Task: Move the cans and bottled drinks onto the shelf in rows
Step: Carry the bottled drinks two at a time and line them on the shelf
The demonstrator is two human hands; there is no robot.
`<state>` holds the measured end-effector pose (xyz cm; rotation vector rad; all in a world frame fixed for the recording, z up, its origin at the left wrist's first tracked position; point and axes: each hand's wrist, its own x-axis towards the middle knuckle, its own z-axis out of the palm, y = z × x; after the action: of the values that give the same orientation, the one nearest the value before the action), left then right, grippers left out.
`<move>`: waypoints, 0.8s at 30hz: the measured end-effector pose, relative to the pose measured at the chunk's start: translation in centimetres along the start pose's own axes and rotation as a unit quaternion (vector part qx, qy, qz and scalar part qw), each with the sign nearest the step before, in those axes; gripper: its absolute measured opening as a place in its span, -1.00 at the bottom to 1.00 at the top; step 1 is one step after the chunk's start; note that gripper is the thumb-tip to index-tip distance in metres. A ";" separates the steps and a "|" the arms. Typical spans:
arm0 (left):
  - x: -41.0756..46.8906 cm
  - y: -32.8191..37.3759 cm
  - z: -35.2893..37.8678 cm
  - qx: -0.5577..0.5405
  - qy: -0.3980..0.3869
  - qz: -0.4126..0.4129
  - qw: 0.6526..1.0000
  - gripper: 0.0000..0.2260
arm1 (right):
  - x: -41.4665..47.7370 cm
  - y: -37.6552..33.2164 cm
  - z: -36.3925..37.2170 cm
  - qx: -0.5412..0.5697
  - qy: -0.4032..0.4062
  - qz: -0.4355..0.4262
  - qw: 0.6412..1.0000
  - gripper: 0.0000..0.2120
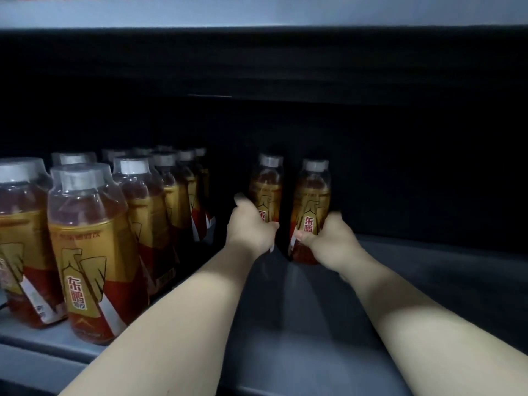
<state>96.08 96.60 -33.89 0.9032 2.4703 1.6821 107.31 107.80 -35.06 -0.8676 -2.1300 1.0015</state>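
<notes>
Two grips at once: my left hand wraps its fingers round the left Dongpeng bottle, my right hand round the right Dongpeng bottle. Both are upright, deep over the shelf; whether their bases touch it I cannot tell. Stocked rows stand well left of my left fingers. I'd seat both flat, slide them leftward into line, then release.

Bottle rows block left; shelf open right.
</notes>
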 end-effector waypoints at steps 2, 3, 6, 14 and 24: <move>1.2 -0.8 -0.2 0.000 0.005 -0.009 1.000 -0.48 | 1.0 -0.2 1.4 -0.002 -0.009 -0.006 1.000 -0.58; 1.8 -1.1 -0.3 -0.003 0.004 -0.013 1.000 -0.50 | 1.6 -0.2 2.1 -0.001 -0.012 -0.009 1.000 -0.58; 3.3 -1.9 -0.2 -0.011 0.002 -0.014 1.000 -0.52 | 3.3 -0.1 4.0 -0.013 -0.012 -0.004 1.000 -0.56; 6.0 -3.4 -0.7 0.014 0.028 -0.055 0.998 -0.32 | 5.7 -0.7 7.0 -0.017 -0.008 0.003 1.000 -0.47; 7.3 -4.3 -0.2 0.008 0.039 -0.058 0.997 -0.33 | 6.6 -2.8 9.1 -0.028 -0.011 -0.002 1.000 -0.15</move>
<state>87.98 98.74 -35.30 0.6917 2.5342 1.6949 95.79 107.74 -35.81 -0.8832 -2.1864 0.9568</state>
